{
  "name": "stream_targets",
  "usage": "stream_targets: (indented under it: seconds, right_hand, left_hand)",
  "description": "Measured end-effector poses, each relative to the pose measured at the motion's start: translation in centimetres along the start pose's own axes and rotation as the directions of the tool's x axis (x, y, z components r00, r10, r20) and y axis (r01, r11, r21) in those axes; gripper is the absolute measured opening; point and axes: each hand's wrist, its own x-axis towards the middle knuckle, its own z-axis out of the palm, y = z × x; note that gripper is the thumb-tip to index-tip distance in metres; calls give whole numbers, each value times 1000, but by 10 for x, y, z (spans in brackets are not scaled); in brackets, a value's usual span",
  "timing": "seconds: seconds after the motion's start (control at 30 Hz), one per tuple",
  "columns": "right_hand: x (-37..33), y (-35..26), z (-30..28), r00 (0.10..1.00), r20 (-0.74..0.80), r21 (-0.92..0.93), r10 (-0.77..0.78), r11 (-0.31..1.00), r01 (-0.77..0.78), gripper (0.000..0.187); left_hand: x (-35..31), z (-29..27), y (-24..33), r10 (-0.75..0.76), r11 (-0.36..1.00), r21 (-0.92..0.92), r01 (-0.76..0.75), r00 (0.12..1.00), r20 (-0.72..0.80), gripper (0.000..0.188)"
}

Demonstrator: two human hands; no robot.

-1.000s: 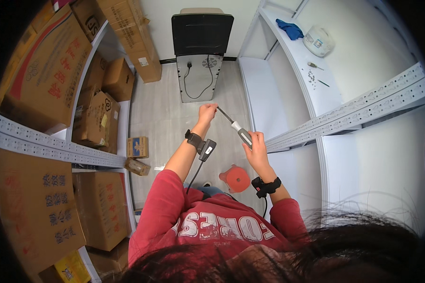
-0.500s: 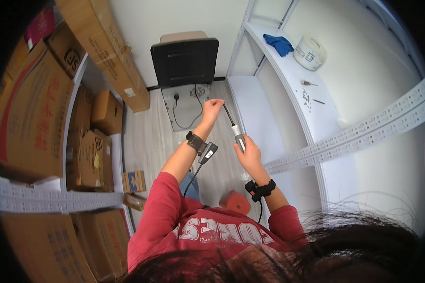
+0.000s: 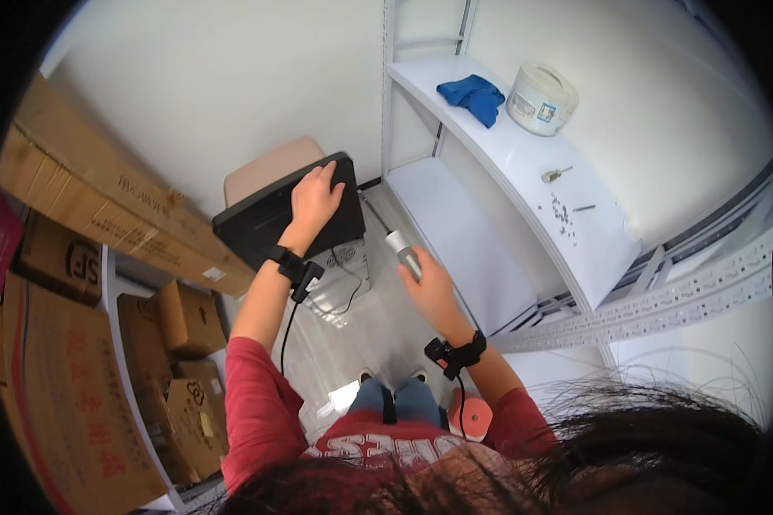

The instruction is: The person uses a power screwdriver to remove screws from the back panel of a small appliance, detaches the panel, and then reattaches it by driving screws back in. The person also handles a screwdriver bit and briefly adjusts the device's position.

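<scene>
My left hand point(image 3: 316, 202) lies with outstretched fingers on the black panel point(image 3: 262, 215) at the top of a metal-backed appliance point(image 3: 352, 262). It holds no tool. In my right hand point(image 3: 431, 292) is a screwdriver point(image 3: 401, 249) with a grey and white handle, my fingers wrapped round it. Its long dark shaft points up and left, the tip end close to the panel's right edge. I cannot tell whether the tip touches anything. Behind the panel shows a pale pink-beige part point(image 3: 270, 167). A dark cord point(image 3: 350, 296) hangs at the appliance's back.
To the right, a white shelf point(image 3: 511, 154) bears a blue cloth point(image 3: 474, 99), a white round appliance point(image 3: 543, 101), a short-handled tool point(image 3: 556, 175) and several small screws point(image 3: 563, 215). Cardboard boxes point(image 3: 64, 395) fill the left racks. A red round object point(image 3: 471, 416) stands near my feet.
My left hand has left the screwdriver's tip and rests on the black panel. My right hand has brought the screwdriver toward the panel's right edge. The view has turned and come closer.
</scene>
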Motion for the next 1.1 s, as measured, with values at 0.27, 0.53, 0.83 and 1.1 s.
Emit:
stream_targets:
  seconds: [0.27,0.53,0.83,1.1]
  right_hand:
    - [64,37,14,993,52,172,-109,980,99,56]
    - [84,44,32,985,21,150,-172,974,167,49]
    - [107,46,52,961,-14,145,-277,950,276,47]
    - [112,34,60,977,-34,102,-213,971,215,45]
  left_hand:
    - [47,44,-55,36,988,151,-42,998,42,44]
    - [54,58,-64,-113,989,111,102,989,94,29]
    - [58,65,-74,-65,991,118,59,997,49,28]
    - [55,67,-80,27,987,159,-25,1000,-10,28]
